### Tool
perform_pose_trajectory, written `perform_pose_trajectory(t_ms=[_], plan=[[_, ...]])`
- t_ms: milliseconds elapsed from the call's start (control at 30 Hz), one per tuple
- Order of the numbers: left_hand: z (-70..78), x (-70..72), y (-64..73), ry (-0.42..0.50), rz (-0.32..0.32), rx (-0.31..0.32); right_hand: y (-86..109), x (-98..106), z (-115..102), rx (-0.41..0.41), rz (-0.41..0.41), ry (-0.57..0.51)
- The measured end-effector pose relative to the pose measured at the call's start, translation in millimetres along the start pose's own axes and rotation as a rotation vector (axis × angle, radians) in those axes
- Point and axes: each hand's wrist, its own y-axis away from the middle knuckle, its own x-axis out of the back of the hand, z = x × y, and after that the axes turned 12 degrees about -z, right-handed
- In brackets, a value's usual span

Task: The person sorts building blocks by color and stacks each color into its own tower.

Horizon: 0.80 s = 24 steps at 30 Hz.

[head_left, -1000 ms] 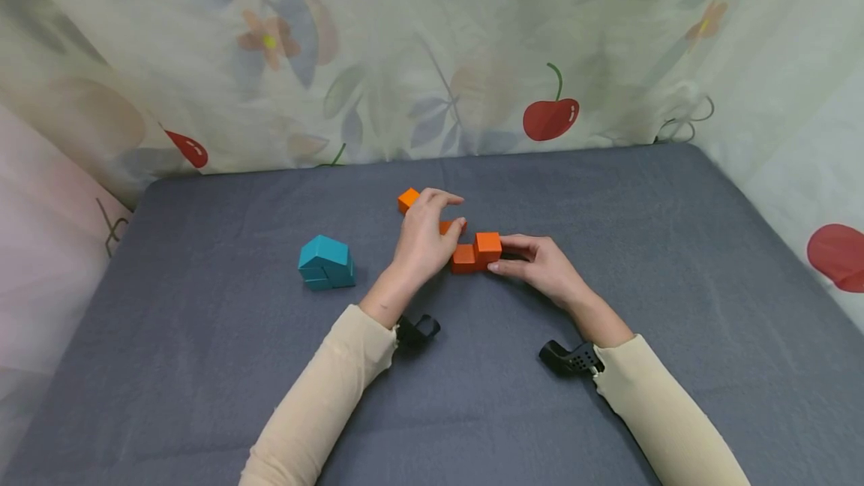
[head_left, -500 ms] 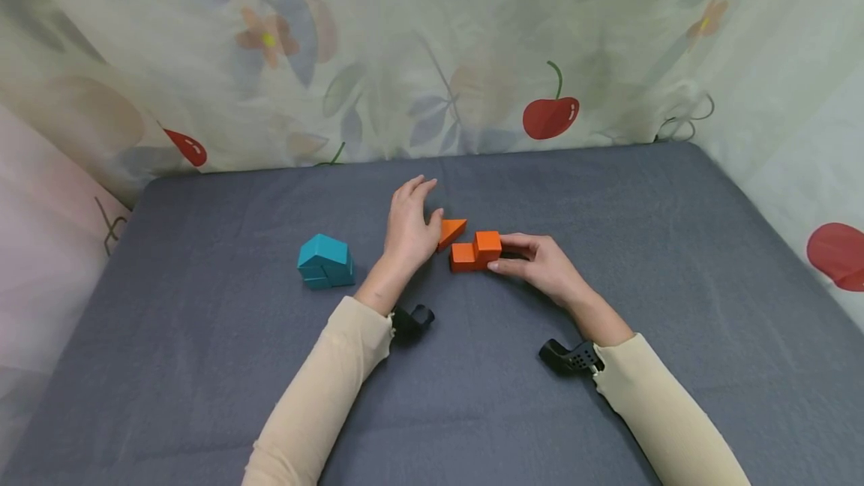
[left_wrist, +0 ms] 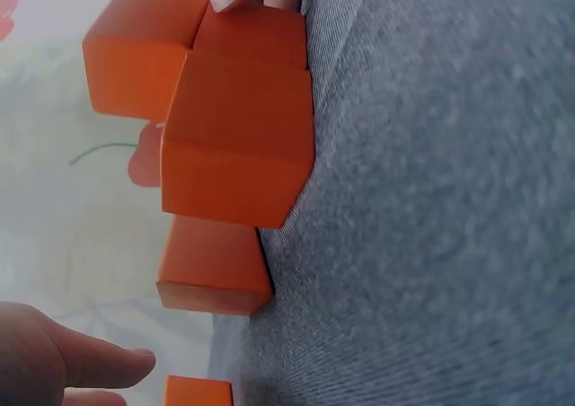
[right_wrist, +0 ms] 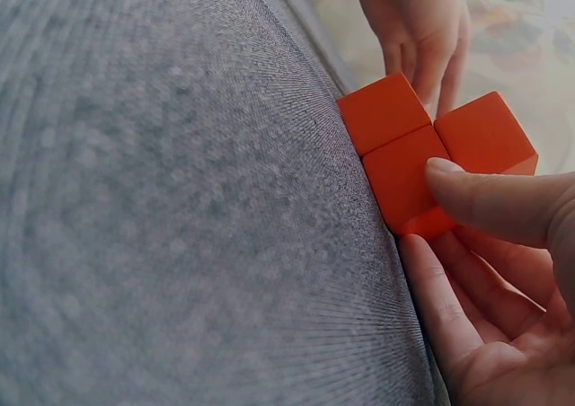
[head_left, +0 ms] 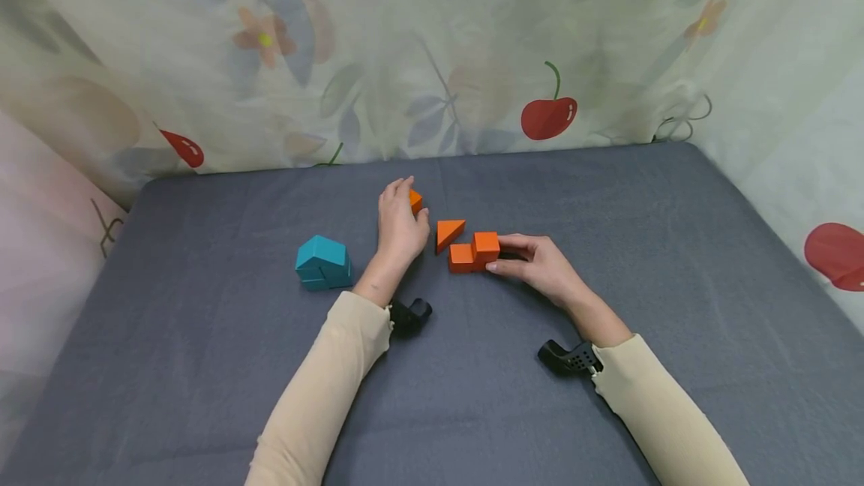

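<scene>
My right hand pinches the right end of a small step of orange blocks, thumb on the near face and fingers behind. Two of the blocks lie side by side on the cloth, with an orange cube on top of the right one. My left hand is farther back, fingers extended, just left of another orange cube that it partly hides. In the left wrist view the thumb stands apart from that cube. Between the left hand and the step lies an orange triangular block.
A teal house-shaped stack of blocks stands left of the left forearm. Grey cloth covers the table. A patterned curtain hangs along the back edge. Each wrist carries a black camera mount.
My left hand has moved left off the triangular block and past the far cube, which now shows on its right side. The right hand and the step of blocks have stayed put.
</scene>
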Motion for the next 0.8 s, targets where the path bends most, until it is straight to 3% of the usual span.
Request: perform_pose_trajectory(t_ms=[433,800], plan=[[-6.6,-2.5,-10.8,-0.034,-0.036,0.110,0.6,-0.6,-0.3,0.001,0.013,0.007],[-9.8,-3.6,-12.1,-0.039,-0.011,0.139,-0.7,-0.7,0.0,0.006,0.007,0.007]])
